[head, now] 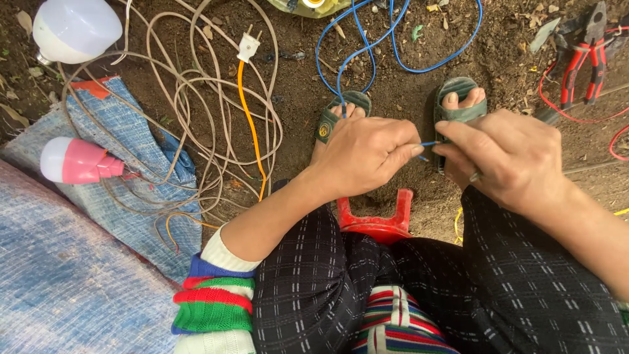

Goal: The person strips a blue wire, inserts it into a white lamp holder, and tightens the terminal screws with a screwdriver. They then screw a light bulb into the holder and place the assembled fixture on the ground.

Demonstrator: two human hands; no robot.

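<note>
I see my left hand (363, 154) and right hand (504, 160) nearly meeting over my knees, both closed in a pinch on the free end of a blue wire (429, 143) — a short bit shows between the fingertips. Beyond the hands the wire runs up past two green sandals (458, 98) and loops over the dirt. Just below the hands sits a red plastic stool (380, 219). Beyond and right of my right hand lie red-handled pliers (583, 65). Left of my left hand, a tangle of beige cord (216, 124) with a white plug (248, 46) spreads out — further left, a pink-based bulb (78, 160) rests on a blue woven sack (131, 164), a white bulb (75, 29) beyond it. I see no containers near the hands.
</note>
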